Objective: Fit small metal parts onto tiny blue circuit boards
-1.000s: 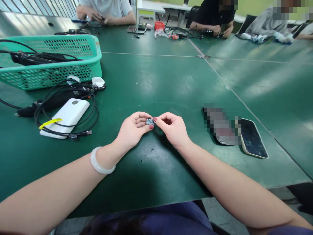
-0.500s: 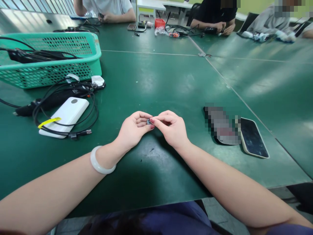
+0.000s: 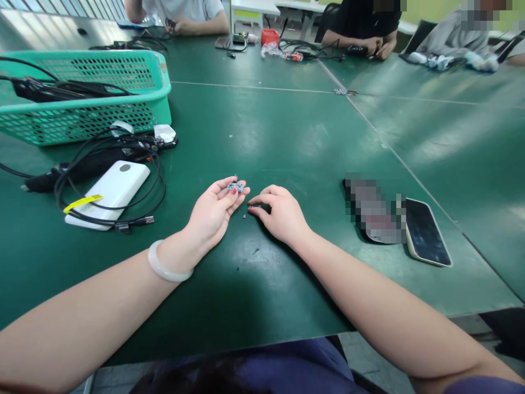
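Between the thumb and fingers of my left hand is a small blue-grey piece, too small to name; it looks like a tiny metal or plastic part. My right hand rests low over the green table, thumb and index finger close together around a small dark, thin piece whose kind I cannot make out. A tiny grey bit lies on the tabletop just left of the right thumb. A pale bracelet circles my left wrist.
At left stand a green basket of black cables and a white power bank under a black cable. A phone lies at right beside a blurred dark object. Several people sit across the table, with cables and a red box.
My hands have parted. The left moved slightly left and up with the blue-grey piece; the right came down toward the tabletop. A tiny grey bit now shows on the table between them.
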`<state>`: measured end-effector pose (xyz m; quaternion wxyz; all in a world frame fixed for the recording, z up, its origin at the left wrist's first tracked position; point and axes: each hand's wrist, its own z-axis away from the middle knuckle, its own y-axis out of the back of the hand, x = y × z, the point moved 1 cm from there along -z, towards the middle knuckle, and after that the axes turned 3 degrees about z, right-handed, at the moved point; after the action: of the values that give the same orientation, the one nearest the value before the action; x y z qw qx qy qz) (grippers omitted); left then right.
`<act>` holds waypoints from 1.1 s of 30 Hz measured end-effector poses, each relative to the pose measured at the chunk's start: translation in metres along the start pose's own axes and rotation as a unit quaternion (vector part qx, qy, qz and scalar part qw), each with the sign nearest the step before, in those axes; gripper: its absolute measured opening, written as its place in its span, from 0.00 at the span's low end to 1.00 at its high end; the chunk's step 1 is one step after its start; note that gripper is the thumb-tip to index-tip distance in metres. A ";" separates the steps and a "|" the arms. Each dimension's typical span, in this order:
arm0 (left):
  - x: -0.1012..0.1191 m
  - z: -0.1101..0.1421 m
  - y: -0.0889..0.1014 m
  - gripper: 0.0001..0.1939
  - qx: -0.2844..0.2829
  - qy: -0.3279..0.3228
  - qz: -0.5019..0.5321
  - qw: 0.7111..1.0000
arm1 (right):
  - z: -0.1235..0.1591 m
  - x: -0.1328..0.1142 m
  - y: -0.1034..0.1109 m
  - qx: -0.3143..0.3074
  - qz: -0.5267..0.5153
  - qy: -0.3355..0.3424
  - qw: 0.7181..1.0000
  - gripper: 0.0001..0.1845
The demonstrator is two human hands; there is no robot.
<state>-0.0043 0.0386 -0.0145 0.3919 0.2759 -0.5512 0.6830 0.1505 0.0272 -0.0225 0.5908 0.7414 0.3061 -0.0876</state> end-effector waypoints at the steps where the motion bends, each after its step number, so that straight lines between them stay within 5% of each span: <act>1: 0.000 0.000 0.000 0.08 -0.001 0.002 -0.002 1.000 | -0.001 -0.001 -0.001 -0.006 0.018 0.009 1.000 0.05; 9: -0.002 0.001 -0.002 0.09 -0.010 0.005 -0.037 0.999 | -0.009 0.001 -0.010 -0.021 0.093 0.067 0.993 0.09; 13: -0.001 0.004 -0.004 0.09 -0.034 0.003 -0.061 0.998 | -0.009 0.006 0.000 0.026 -0.035 0.044 0.998 0.09; 17: -0.002 0.008 -0.005 0.12 -0.082 0.013 -0.084 0.993 | -0.005 0.011 0.017 0.105 -0.221 0.027 0.969 0.09; 20: -0.003 0.011 -0.005 0.16 -0.116 0.028 -0.087 0.989 | -0.002 0.010 0.024 0.106 -0.292 0.034 0.950 0.08; 33: -0.005 0.012 -0.004 0.20 -0.168 0.057 -0.091 0.980 | 0.001 0.001 0.023 0.057 -0.306 0.059 0.949 0.08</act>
<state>0.0013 0.0261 -0.0134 0.5242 0.2159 -0.6074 0.5565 0.1641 0.0241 -0.0041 0.4733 0.6483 0.5470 -0.2375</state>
